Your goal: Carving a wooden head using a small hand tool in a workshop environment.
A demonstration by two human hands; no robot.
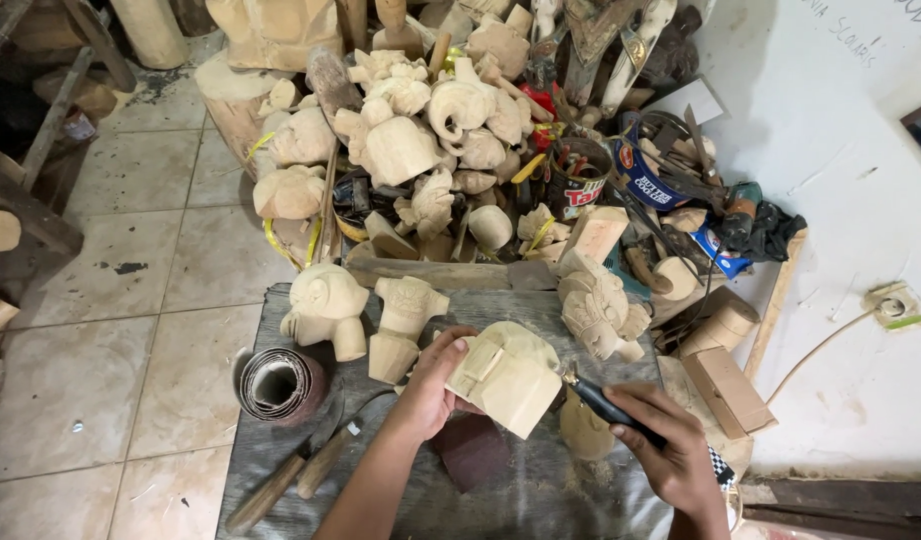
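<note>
Person works at a low grey desk [541, 500] covered with a dusty cloth. Left hand [433, 385] clasps a pale, half-carved wooden block [506, 375], fingers [459, 340] wrapped over its left edge, holding it tilted above the near middle of the desk. Right hand [671, 445] is closed around a slim dark rotary tool [606, 405], its tip touching the block's right side.

A dark red sanding pad [476, 450] lies under the block. Left of it: a roll of sandpaper [279, 385], and two wooden-handled chisels [301, 475] lying side by side at the near left.

On the far part of the desk: a rounded elephant carving [326, 308], a squarer unfinished figure [403, 325] just right of it, and a finely detailed carved head [596, 310] to the right.

Beyond the desk, a heap of rough pale carvings [421, 130] mixed with tins and tools. Cardboard box [729, 390] at the right, near the white wall [841, 200]. Tiled floor [141, 280] at left
</note>
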